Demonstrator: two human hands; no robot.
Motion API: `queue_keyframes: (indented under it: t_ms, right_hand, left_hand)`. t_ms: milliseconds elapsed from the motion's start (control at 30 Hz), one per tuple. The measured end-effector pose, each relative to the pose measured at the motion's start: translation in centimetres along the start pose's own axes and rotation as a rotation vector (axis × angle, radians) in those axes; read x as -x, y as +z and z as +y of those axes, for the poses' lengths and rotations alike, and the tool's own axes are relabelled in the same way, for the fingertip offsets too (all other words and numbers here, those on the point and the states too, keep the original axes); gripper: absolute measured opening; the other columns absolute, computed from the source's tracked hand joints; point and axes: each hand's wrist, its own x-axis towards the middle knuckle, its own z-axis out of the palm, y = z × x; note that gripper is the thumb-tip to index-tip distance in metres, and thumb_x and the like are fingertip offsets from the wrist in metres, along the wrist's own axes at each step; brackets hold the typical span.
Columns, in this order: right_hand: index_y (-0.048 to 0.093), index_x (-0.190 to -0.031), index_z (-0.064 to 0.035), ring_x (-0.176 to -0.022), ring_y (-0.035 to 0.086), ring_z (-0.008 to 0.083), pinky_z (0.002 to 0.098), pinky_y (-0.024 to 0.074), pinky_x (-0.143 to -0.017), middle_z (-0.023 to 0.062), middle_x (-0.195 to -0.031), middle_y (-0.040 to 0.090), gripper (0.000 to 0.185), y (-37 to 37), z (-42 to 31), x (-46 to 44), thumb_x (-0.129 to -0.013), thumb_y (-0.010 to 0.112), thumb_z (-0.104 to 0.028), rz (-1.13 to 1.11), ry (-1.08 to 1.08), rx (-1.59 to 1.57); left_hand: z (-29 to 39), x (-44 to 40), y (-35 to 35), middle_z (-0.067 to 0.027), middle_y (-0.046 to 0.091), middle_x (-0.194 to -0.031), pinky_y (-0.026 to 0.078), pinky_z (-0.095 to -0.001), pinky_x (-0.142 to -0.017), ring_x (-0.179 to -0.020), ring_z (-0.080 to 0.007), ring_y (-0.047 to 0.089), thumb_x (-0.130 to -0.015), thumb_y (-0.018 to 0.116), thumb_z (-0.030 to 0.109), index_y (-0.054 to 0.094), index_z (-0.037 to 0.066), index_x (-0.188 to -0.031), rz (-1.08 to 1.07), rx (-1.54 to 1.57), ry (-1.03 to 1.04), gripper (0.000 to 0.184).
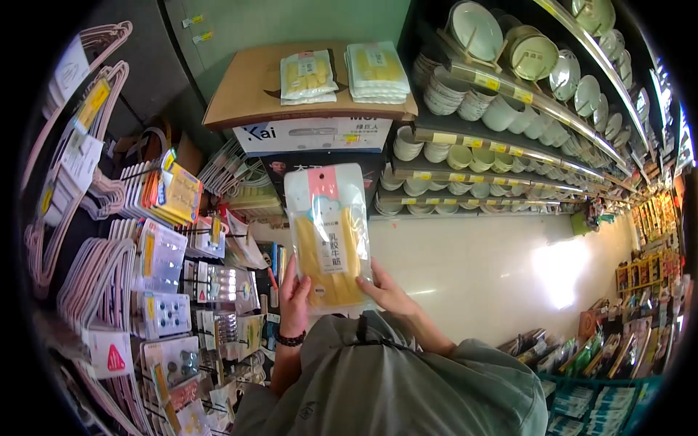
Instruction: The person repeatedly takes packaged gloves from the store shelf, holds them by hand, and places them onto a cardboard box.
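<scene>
A clear plastic package of yellow gloves (331, 251), with a pink and white top, is held upright in front of my body. My left hand (294, 301) grips its lower left edge, thumb on the front. At the lower right edge my right hand (389, 291) holds it, thumb on the front and the other fingers mostly hidden behind. Beyond the package, two stacks of similar packages, the left stack (307, 76) and the right stack (376, 73), lie on a cardboard box (243, 80).
Shelves of bowls and plates (502, 149) run along the right. Hangers (94, 283) and hanging packaged goods (163, 254) are close on the left. A teal basket (640, 400) with packets stands at the lower right. Pale floor (465, 269) shows beyond my right hand.
</scene>
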Motion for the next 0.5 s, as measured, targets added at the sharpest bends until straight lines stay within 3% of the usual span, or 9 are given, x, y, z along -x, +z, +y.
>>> queue_keyframes:
  t_ms: [133, 467, 500]
  right_hand:
    - [0.030, -0.148, 0.0012, -0.125, 0.044, 0.0140, 0.0280, 0.0356, -0.105, 0.0100, -0.137, 0.049, 0.054, -0.2, -2.2, -6.1, -0.103, 0.053, -0.016, 0.005, -0.306, -0.202]
    - [0.024, -0.152, -0.0012, -0.136, 0.035, 0.0163, 0.0297, 0.0284, -0.112, 0.0101, -0.148, 0.038, 0.062, -2.6, -10.8, -18.1, -0.099, 0.055, -0.005, 0.055, -0.448, -0.389]
    - [0.021, -0.153, -0.0024, -0.134, 0.038, 0.0165, 0.0302, 0.0299, -0.111, 0.0102, -0.146, 0.041, 0.065, -3.2, -11.9, -19.7, -0.098, 0.055, -0.005, 0.082, -0.509, -0.298]
  left_hand:
    - [1.9, -6.4, -0.1, -0.0117, 0.050, -0.143, 0.040, -0.0318, -0.106, -0.124, -0.0182, 0.053, -0.098, 0.049, 0.003, 0.027, 0.000, -0.153, 0.003, -0.012, 0.059, 0.059]
    - [8.2, -23.7, 1.6, -0.0125, 0.053, -0.140, 0.041, -0.0304, -0.104, -0.122, -0.0173, 0.055, -0.096, 0.050, 0.002, 0.031, 0.000, -0.151, -0.023, -0.019, 0.178, 0.058]
    - [9.2, -25.7, 2.1, -0.0125, 0.054, -0.140, 0.041, -0.0302, -0.104, -0.122, -0.0169, 0.055, -0.096, 0.050, 0.002, 0.032, 0.000, -0.151, -0.033, -0.031, 0.183, 0.058]
